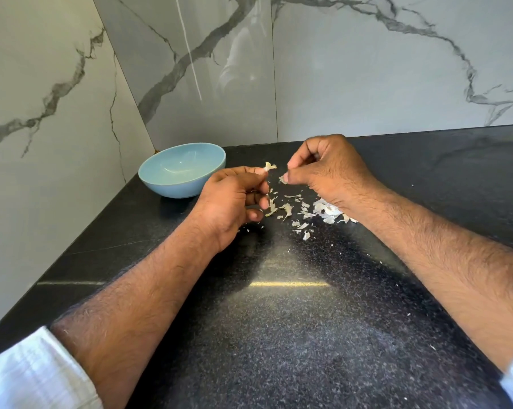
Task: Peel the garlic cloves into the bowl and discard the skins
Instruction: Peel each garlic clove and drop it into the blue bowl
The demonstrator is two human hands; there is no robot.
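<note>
I see both forearms reaching in over the counter (293,320). My left hand (234,199) curls and pinches a clove (269,167) at its fingertips — skin flaring out. The right hand (329,169) pinches a skin flake (283,179) just beside it. Skins (305,214) lie below; the bowl (182,170) sits left.

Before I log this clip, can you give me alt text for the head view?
Two bare forearms reach over a black speckled countertop: the left hand pinches a partly peeled garlic clove while the right hand pinches a scrap of skin. Papery skins litter the counter beneath them, and a light blue bowl, apparently empty, sits left by the marble wall.
</note>
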